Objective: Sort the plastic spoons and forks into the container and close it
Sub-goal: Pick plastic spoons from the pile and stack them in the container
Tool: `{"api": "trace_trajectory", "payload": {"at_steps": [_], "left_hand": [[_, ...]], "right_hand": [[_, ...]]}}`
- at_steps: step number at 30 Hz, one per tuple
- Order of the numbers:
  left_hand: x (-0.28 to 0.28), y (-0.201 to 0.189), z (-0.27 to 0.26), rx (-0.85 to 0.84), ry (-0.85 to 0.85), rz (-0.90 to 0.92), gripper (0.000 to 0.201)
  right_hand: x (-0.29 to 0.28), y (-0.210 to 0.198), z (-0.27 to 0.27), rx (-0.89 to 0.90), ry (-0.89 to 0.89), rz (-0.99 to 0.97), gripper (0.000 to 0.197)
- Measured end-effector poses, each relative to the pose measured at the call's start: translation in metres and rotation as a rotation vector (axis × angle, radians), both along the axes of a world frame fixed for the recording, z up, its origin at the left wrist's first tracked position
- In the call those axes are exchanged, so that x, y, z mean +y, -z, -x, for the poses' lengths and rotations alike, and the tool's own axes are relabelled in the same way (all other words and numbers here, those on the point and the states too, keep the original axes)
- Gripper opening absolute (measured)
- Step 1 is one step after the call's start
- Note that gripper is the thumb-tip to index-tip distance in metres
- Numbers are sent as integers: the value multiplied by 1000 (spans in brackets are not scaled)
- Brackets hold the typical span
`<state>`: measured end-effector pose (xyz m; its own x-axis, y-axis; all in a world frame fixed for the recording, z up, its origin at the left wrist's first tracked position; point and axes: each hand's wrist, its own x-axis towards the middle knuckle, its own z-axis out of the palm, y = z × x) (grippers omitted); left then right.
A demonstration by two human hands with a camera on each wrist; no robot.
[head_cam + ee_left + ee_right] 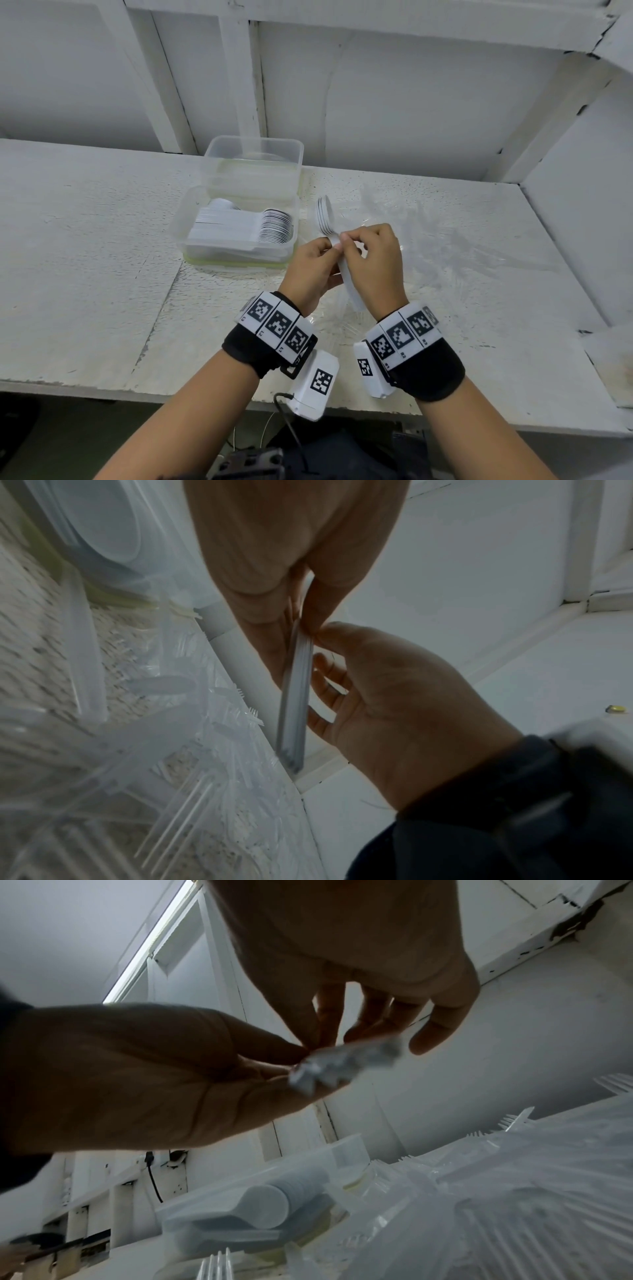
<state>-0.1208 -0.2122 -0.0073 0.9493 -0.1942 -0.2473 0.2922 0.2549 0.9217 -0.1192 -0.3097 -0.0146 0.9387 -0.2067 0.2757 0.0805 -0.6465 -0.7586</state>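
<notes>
A stack of white plastic spoons (325, 214) is held over the table between both hands, bowls pointing away from me. My left hand (329, 253) grips the handles (295, 696) from the left. My right hand (343, 238) pinches the top of the handles just below the bowls; the handle ends (342, 1064) look blurred. To the left stands the clear container (181, 236), with a row of white spoons (274, 226) lying inside. Clear plastic forks (442, 240) lie scattered on the table under and to the right of my hands.
A second clear plastic tub-like piece (253, 154) stands right behind the container, against the white wall. The white table's front edge (137, 394) is near my wrists. A wall panel (565, 222) bounds the table at the right. More forks (192, 799) cover the surface beneath.
</notes>
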Motion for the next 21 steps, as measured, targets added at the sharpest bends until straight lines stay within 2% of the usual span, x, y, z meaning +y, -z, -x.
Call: {"api": "trace_trajectory", "payload": {"at_steps": [3,6,9,12,15,18,21], "left_hand": [[3,1,-1,28,17,-29,28],[9,-2,-2,35,56,-122,19],[18,-6,-6,-63,109,-362,18],[31,-11,-10,-195,194,-635,22],[45,-13,-13,-287,306,-897,25],[54,-15,-12,-320,379,-927,34],[63,-18,-12,-341,410,-935,32]], "right_hand": [[-5,-3,0,31,-43,111,19],[-11,-9,-1,51,-163,181,23],[-20,-14,-4,0,-245,191,23],[-25,-23,-8,-162,-260,229,30],[-24,-28,-10,-283,-378,484,40],[-18,-23,-12,-317,-553,800,42],[-9,-15,-14,-330,-647,937,38]]}}
